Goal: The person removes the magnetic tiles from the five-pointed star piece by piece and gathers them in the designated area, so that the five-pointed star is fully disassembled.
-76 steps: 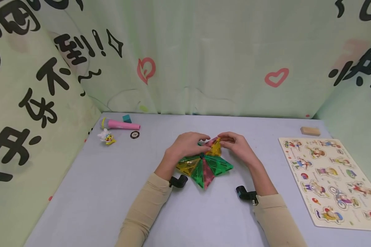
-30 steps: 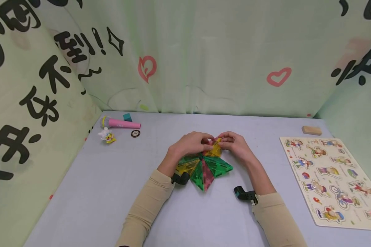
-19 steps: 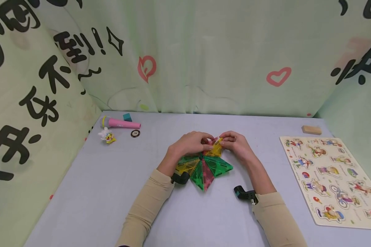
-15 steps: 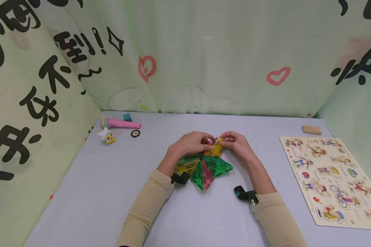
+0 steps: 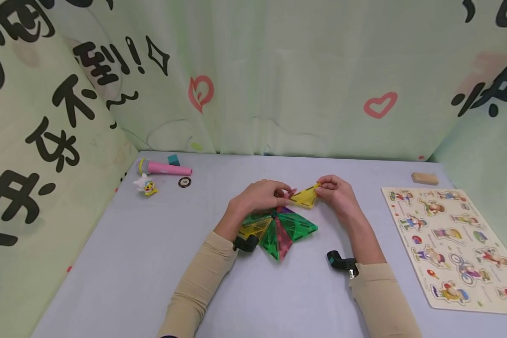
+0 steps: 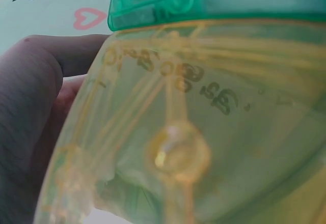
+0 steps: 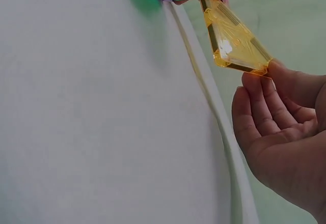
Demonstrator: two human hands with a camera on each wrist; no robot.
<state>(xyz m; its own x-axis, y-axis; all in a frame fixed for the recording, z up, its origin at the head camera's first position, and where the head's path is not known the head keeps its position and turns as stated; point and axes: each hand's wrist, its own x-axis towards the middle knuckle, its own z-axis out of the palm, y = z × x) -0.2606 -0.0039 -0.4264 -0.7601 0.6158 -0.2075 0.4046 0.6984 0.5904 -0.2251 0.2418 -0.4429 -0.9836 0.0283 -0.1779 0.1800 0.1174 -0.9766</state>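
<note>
A star-like structure of see-through magnetic tiles, with a green tile (image 5: 296, 224) on its right, a pink tile (image 5: 283, 238) in front and a yellow tile (image 6: 244, 147) on its left, sits mid-table. My left hand (image 5: 259, 196) grips the structure's back, where a small pink tile (image 5: 292, 192) shows beside the fingertips. My right hand (image 5: 342, 197) pinches a corner of a yellow triangular tile (image 7: 234, 40) between thumb and fingers. This triangle tilts out to the right of the structure, its other end close by the left fingertips. Part of the structure lies hidden behind the left hand.
Back left on the table lie a pink toy microphone (image 5: 165, 168), a teal block (image 5: 173, 160), a black round disc (image 5: 184, 182) and a small figurine (image 5: 145, 185). To the right are a wooden picture puzzle board (image 5: 452, 249) and a wooden block (image 5: 425, 178).
My right hand has moved right and slightly up, swinging the yellow triangular tile outward from the structure. A purple tile now shows behind the green one. The left hand stays put.
</note>
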